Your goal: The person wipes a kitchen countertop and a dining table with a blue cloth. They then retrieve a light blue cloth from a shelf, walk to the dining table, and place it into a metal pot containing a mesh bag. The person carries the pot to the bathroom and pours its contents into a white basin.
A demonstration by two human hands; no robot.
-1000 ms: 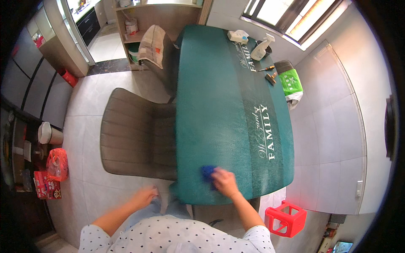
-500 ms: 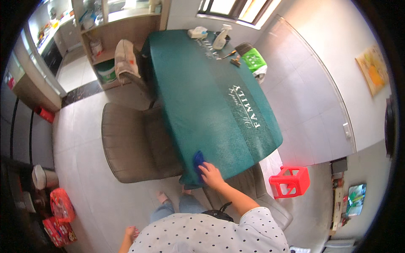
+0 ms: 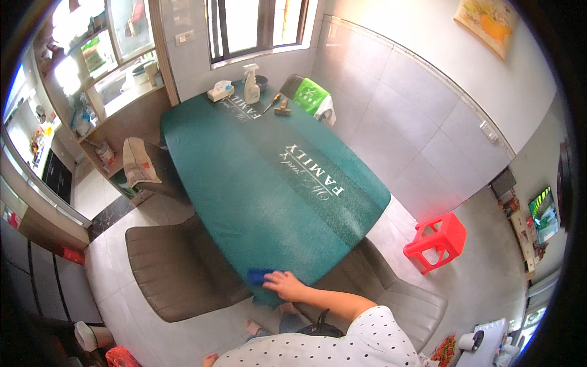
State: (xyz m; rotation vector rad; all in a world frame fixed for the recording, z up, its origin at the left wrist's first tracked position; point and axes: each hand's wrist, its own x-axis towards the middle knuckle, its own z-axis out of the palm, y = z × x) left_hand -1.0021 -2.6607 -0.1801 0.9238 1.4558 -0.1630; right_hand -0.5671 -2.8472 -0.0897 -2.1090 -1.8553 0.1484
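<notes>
Tiled floor and pale tiled walls enclose a small dining corner, where a table (image 3: 269,177) covered in a dark green cloth with white lettering fills the middle of the view. At the near edge of that table the right hand (image 3: 284,285) is laid flat over a blue cloth (image 3: 259,276), fingers spread low and pressed onto it rather than curled around it, so the cloth is pinned between palm and tabletop just at the rim. The left hand is hardly seen; only a small part shows at the lower edge, and whether it is open or closed cannot be told. Two grey-brown chairs are drawn up, one (image 3: 174,272) to the left of the table and one (image 3: 391,300) to the near right, beside a red stool (image 3: 437,241) standing apart on the floor. At the far end of the table a spray bottle (image 3: 251,85), a tissue box (image 3: 219,92), a small brush (image 3: 282,110) and a green folded cloth (image 3: 310,98) are grouped under the window. The green surface looks even and free of crumbs or wet streaks, so how much has been wiped cannot be judged; the cloth is at the nearest edge, with the whole far stretch lying beyond it.
</notes>
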